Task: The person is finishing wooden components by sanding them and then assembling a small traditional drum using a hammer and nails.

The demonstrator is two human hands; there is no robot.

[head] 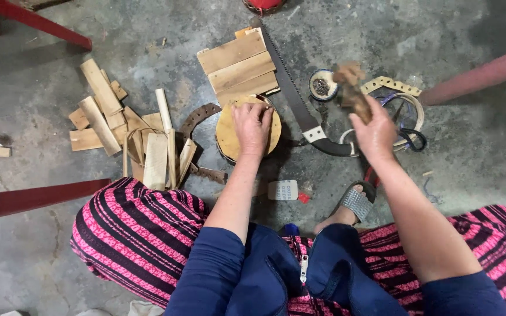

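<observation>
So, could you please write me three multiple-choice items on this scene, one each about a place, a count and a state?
1. Where does the left hand rest?
A. on the round wooden disc
B. on the saw
C. on the floor

2. How many planks form the flat wooden panel?
A. one
B. three
C. six

3. The right hand is:
A. empty
B. gripping a brown wooden mallet
C. flat on the floor

Answers: 1 A, its fingers lie on the disc; 2 B, three boards lie side by side; 3 B, it is closed round the handle, raised.
</observation>
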